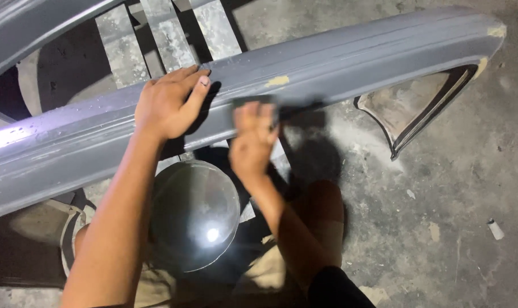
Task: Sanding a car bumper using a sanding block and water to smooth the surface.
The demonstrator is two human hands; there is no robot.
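Rough grey concrete floor (453,188) fills the right half of the frame, stained and dusty, with a small pale scrap (495,229) lying at the far right. Across the top runs a long grey car body panel (350,63), sweeping from the left edge up to the upper right, propped on a metal rack (167,34) whose bars show at the top centre. Yellowish filler spots (278,81) dot the panel near the middle. Left hand (170,102) lies flat on the panel at centre-left, fingers spread and relaxed, steadying it. Right hand (253,137), just below centre, is curled around a dark sanding block (254,102), pressing it against the panel's lower edge; it looks blurred, so mid-stroke, I'd say. Below the hands sits a glossy round bowl (195,214) catching a bright glint. Good sanding here, I judge, wants the block kept flat along the body line, with even pressure, long strokes, and that left palm holding firm.
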